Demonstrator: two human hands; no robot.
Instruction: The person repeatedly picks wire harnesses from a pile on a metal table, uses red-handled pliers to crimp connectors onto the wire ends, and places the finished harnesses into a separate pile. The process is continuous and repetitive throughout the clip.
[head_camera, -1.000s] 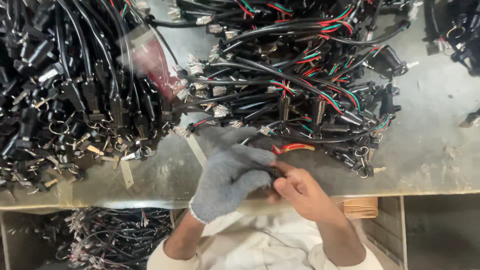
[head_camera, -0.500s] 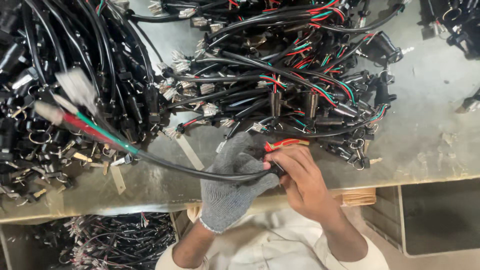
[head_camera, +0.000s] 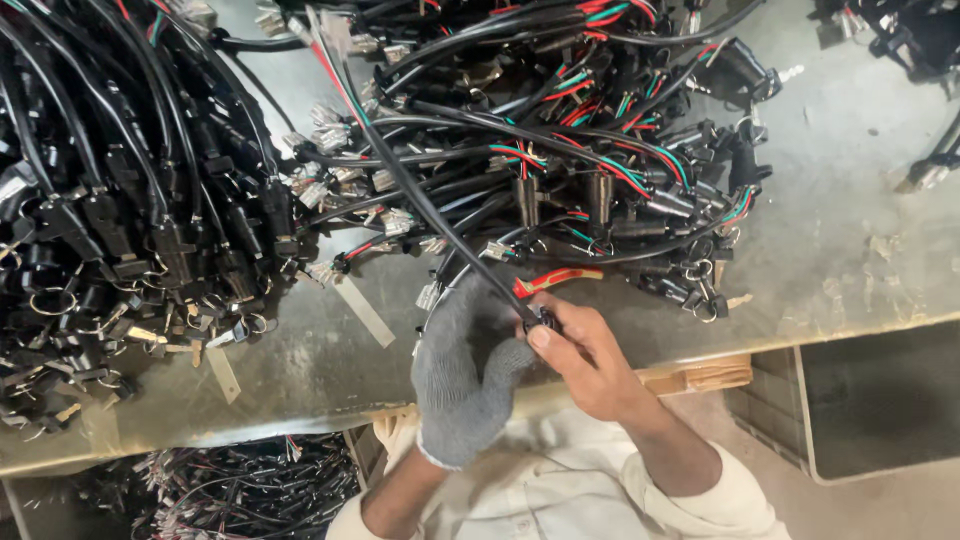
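Cable (head_camera: 420, 200) is running as one long black sheathed lead from the far pile down toward the near table (head_camera: 850, 270) edge, where both hands are meeting on its near end. The left hand (head_camera: 465, 375), wearing a grey knit glove, is curling closed around the lead from the left, while the bare right hand (head_camera: 585, 350) is pinching the small black end fitting (head_camera: 543, 320) between thumb and fingertips. The lead is looking light, limp and bendy, probably sagging wherever unsupported, and its smooth jacket is likely sliding easily through a loose grip; the fitting at the end is seeming the firmest place to take hold. At its far end, red and green inner wires are showing with a pale connector. To the right, a tangled heap of similar harnesses (head_camera: 600, 150) is lying with red and green strands and black plugs; to the left, a denser black bundle (head_camera: 120, 230) with metal rings is spreading. A red-handled tool (head_camera: 560, 280) is lying just beyond the hands, and more harnesses are filling a bin (head_camera: 240, 490) below the table.
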